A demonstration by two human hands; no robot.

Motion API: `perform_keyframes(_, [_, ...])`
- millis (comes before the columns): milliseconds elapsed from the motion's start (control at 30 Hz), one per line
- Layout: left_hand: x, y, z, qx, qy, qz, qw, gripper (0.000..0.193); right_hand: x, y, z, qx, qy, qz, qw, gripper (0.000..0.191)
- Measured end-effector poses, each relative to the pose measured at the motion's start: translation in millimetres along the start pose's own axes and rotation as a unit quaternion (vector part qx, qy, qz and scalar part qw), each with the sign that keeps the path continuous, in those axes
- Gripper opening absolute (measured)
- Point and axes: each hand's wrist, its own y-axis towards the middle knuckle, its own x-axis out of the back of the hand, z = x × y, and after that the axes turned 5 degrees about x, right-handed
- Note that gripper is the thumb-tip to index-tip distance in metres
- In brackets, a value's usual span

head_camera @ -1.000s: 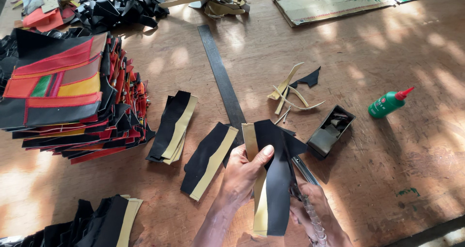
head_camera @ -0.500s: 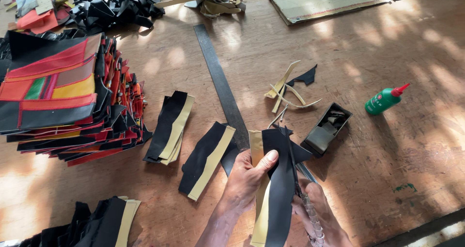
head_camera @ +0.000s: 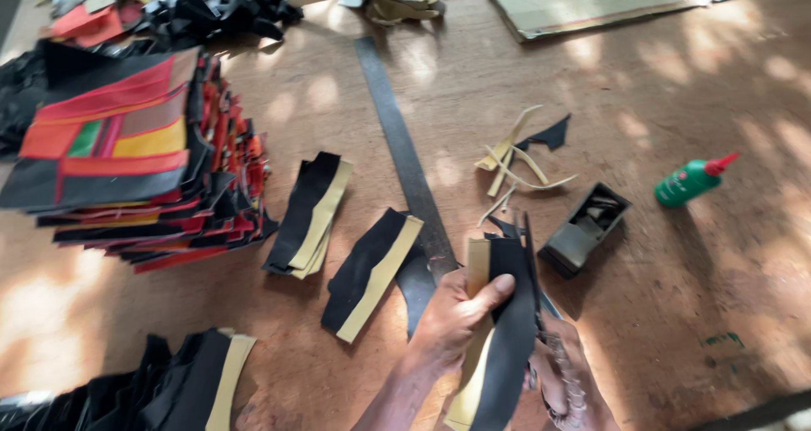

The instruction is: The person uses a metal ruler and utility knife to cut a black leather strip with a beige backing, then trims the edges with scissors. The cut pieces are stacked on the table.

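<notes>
My left hand (head_camera: 452, 317) grips a long black strip with a tan backing (head_camera: 507, 313), thumb pressed across its upper part. The strip stands almost on edge and runs down out of the bottom of the view. My right hand (head_camera: 566, 380) is below and to the right of it, half hidden behind the strip, closed around what looks like scissors with a ridged grip; the blades are hidden. Two small piles of similar black-and-tan strips (head_camera: 308, 215) (head_camera: 372, 270) lie to the left on the wooden surface.
A long metal ruler (head_camera: 401, 148) runs up the middle. A tall stack of red, black and yellow patchwork pieces (head_camera: 127, 152) stands at left. Tan offcuts (head_camera: 515, 165), a small open black box (head_camera: 587, 228) and a green glue bottle (head_camera: 693, 182) lie to the right. More black strips (head_camera: 186, 384) lie bottom left.
The strip has turned from lying flat to nearly edge-on in my left hand. The view has shifted slightly; the piles on the surface have not moved.
</notes>
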Motion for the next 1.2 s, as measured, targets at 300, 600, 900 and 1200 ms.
perform_keyframes(300, [14.4,-22.4,-37.9,-0.011,0.221,-0.094,0.971,0.016,5.9,-0.1,-45.1,-0.188,0.031,-0.075,0.979,0.020])
perform_keyframes(600, [77.7,-53.5,-120.9,-0.346,0.205,-0.435,0.806,0.050,21.6,5.4,-77.0,-0.206,0.128,-0.133,0.961,0.021])
perform_keyframes(900, [132.3,-36.8,-91.2,-0.265,0.234,-0.504,0.788,0.049,31.1,5.4,-93.8,-0.234,0.097,-0.167,0.953,0.012])
perform_keyframes(1200, [123.2,-44.0,-66.7,-0.132,0.626,-0.509,0.576,0.063,40.7,-1.6,-115.8,-0.229,0.121,-0.164,0.952,0.011])
